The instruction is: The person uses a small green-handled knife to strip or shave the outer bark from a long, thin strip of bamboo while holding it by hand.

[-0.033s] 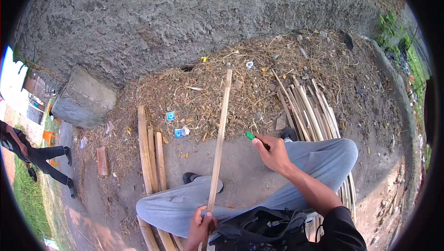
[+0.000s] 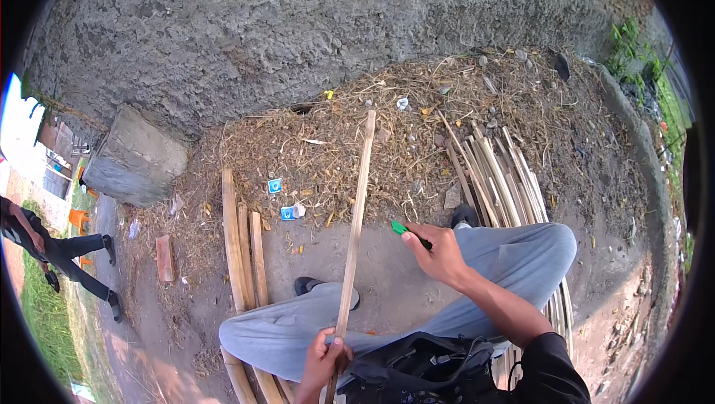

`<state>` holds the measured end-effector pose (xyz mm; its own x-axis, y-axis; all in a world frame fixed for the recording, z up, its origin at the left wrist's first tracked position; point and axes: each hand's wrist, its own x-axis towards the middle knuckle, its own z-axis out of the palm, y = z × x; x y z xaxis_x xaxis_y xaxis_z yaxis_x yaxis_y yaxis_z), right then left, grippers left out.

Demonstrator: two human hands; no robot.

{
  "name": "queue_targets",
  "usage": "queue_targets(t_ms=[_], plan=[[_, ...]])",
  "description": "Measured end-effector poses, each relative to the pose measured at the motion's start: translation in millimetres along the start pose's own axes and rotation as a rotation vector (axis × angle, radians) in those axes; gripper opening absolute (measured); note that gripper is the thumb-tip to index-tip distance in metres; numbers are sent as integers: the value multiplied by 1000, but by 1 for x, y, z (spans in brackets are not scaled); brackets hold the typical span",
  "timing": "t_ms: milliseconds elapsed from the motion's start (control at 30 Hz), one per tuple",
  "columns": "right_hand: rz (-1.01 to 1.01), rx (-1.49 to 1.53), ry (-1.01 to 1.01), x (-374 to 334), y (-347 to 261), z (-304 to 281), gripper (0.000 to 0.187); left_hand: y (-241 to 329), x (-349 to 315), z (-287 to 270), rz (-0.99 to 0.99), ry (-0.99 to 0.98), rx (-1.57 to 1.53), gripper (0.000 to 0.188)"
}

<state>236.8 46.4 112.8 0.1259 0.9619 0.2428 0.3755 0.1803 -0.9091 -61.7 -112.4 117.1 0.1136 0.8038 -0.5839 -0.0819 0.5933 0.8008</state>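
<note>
My left hand (image 2: 324,357) is closed around the lower part of a long, pale wooden strip (image 2: 357,210). The strip points away from me, and its far end lies over the dry litter near the wall. To the right, my right hand (image 2: 442,256) grips a small green and dark tool (image 2: 402,227). Its green end sticks out toward the strip without touching it. The rest is hidden in my fingers, so its exact kind cannot be made out. My legs in grey trousers (image 2: 514,251) are spread to either side.
Several wooden strips (image 2: 497,180) lie in a bundle by my right leg. More strips (image 2: 237,247) lie under my left leg. A rough wall (image 2: 335,24) stands ahead, with a concrete block (image 2: 141,154) and a brick (image 2: 164,259) at left. A person (image 2: 59,247) stands at far left.
My right hand has shifted slightly left and down with the green tool, bringing it a little nearer the strip. The strip's far end has moved very slightly right. My left hand keeps its hold.
</note>
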Motion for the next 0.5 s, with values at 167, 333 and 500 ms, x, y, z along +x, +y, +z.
queue_targets(t_ms=[167, 333, 500], plan=[[-225, -193, -340, -44, -9, 12, 29, 25, 27, 14, -231, -15, -137, 28], [-378, -212, -416, -62, -3, 34, 31, 26, 43, 12, -247, -158, -264, 30], [-444, -234, -385, -74, 0, 44, 32, 25, 50, 17, -234, -146, -313, 33]])
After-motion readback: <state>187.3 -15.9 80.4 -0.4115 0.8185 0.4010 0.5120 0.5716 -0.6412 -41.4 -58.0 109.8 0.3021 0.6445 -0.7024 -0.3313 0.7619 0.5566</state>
